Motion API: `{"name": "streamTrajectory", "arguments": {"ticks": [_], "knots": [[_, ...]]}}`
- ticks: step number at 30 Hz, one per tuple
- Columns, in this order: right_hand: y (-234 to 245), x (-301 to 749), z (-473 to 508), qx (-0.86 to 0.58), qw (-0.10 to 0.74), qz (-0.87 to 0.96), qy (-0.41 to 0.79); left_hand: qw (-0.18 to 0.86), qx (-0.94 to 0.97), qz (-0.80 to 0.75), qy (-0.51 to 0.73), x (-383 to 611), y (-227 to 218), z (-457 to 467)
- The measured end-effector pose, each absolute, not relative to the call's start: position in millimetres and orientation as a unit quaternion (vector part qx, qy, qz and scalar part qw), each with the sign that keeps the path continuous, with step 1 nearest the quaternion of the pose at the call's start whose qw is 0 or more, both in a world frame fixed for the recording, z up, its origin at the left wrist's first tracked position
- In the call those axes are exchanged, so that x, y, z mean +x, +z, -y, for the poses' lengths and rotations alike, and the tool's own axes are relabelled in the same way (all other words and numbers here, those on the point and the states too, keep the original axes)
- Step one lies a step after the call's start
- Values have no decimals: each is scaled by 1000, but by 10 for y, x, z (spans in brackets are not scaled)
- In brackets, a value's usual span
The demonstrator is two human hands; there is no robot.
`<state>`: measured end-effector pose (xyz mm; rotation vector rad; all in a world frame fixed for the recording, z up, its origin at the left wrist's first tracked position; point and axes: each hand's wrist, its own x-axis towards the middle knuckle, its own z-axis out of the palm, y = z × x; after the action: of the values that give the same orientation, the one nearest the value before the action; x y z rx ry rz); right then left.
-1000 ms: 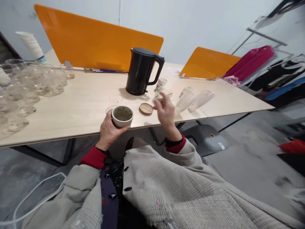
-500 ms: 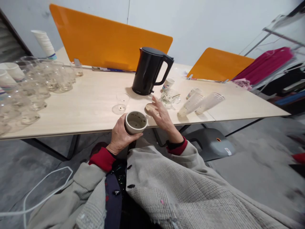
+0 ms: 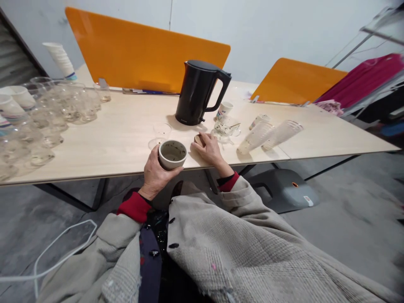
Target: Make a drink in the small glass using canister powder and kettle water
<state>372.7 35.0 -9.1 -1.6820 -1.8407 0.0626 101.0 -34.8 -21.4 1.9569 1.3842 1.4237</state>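
My left hand is wrapped round a pale grey ceramic cup just over the table's front edge. Dark bits like tea leaves cling inside the cup. To its right, my right hand has its fingers closed over a small round tan lid on the tabletop; the hand covers most of it. Behind the cup stands a clear plastic cup, partly hidden. Just beyond my right hand is a clear glass cup with a handle, holding dark leaf bits.
A black electric kettle stands behind my hands on the wooden table. Stacked clear cups lean at right near paper cups. Many used clear cups crowd the left end. Orange dividers line the back; a grey stool sits below.
My right hand has come down from above the tan lid and closed its fingers over it. My left hand has moved the cup slightly left and up.
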Motion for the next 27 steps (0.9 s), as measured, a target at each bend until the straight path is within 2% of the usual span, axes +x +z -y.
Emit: {"name": "streamTrajectory", "arguments": {"ticks": [3, 5, 10, 14, 19, 23, 27], "knots": [[145, 3601, -201, -574, 380, 724, 39, 185, 685, -496, 500, 1035, -203, 306], [342, 3450, -85, -518, 390, 761, 35, 195, 681, -502, 496, 1055, -180, 299], [679, 3000, 70, -430, 293, 854, 16, 217, 667, -524, 483, 1084, -124, 306], [691, 2788, 86, -435, 216, 874, -4, 216, 671, -514, 488, 1083, -155, 277], [648, 2722, 157, -459, 176, 871, -4, 218, 681, -505, 484, 1060, -237, 227], [626, 2708, 171, -462, 174, 869, 21, 210, 690, -492, 488, 1060, -283, 218], [587, 2740, 139, -451, 212, 866, 42, 200, 708, -473, 485, 1010, -269, 234]]}}
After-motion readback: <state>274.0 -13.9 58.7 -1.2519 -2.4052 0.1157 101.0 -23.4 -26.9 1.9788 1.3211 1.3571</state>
